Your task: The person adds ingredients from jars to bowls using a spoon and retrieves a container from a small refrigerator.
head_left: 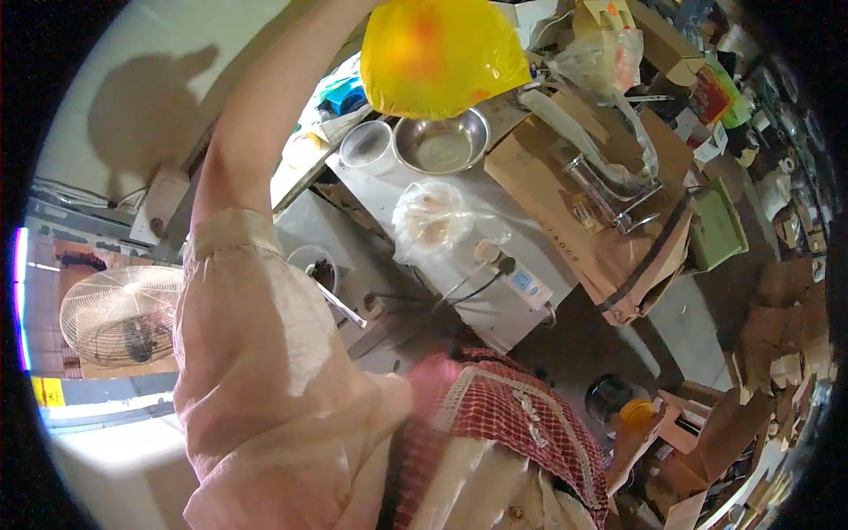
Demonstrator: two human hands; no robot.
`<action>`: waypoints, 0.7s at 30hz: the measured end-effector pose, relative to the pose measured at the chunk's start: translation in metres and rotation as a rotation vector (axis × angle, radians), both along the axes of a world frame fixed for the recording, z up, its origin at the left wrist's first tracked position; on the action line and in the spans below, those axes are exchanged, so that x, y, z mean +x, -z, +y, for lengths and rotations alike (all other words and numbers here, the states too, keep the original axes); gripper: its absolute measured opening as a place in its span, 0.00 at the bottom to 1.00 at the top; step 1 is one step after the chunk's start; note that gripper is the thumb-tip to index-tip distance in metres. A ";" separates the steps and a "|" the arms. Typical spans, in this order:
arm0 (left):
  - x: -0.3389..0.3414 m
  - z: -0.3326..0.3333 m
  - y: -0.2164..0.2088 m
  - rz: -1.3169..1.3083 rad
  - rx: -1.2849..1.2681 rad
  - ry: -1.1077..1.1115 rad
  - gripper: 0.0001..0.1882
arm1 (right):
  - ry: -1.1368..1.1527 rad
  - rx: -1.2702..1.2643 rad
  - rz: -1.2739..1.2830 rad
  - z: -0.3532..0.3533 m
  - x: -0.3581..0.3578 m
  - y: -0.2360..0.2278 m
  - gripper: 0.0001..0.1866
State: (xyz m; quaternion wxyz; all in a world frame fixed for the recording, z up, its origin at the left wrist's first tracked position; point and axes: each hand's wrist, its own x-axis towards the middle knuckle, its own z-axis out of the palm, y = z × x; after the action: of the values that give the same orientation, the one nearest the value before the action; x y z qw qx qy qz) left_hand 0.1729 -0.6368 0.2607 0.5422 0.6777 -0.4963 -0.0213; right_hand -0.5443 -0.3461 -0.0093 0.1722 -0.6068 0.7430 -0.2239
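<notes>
My left arm (pixel 247 124), in a pale pink sleeve, stretches up to the top edge, where the hand is cut off. Close beside its wrist hangs a bright yellow plastic bag (pixel 442 62) with a blurred reddish-orange patch. Whether my left hand holds this bag cannot be seen. Below it, a steel bowl (pixel 439 146) stands next to a clear round plastic tub (pixel 366 144) on a white table (pixel 402 199). A translucent plastic bag (pixel 433 221) lies nearer me, by a white power strip (pixel 521 278). My right hand is outside the picture.
A large brown cardboard box (pixel 565 203) bears a metal-framed device (pixel 609 190) at the right. Beyond it stands a green bin (pixel 717 225). A wire-caged fan (pixel 124 314) is at the left. Cartons (pixel 707 433) and clutter cover the right side.
</notes>
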 end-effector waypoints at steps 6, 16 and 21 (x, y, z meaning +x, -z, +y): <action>-0.030 0.043 0.024 0.058 0.330 -0.024 0.26 | -0.026 -0.029 -0.056 -0.006 0.010 -0.018 0.62; -0.023 0.039 0.081 0.035 0.489 -0.026 0.35 | -0.055 -0.118 -0.480 -0.008 0.056 -0.109 0.61; -0.044 0.020 0.109 -0.032 0.475 -0.017 0.37 | -0.482 -0.134 -0.197 -0.015 0.033 -0.136 0.58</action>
State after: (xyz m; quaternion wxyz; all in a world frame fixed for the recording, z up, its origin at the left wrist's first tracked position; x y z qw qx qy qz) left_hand 0.1288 -0.6165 0.1520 0.3596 0.7908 -0.4800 -0.1222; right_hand -0.5108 -0.3616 0.1264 0.2514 -0.7515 0.5404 -0.2828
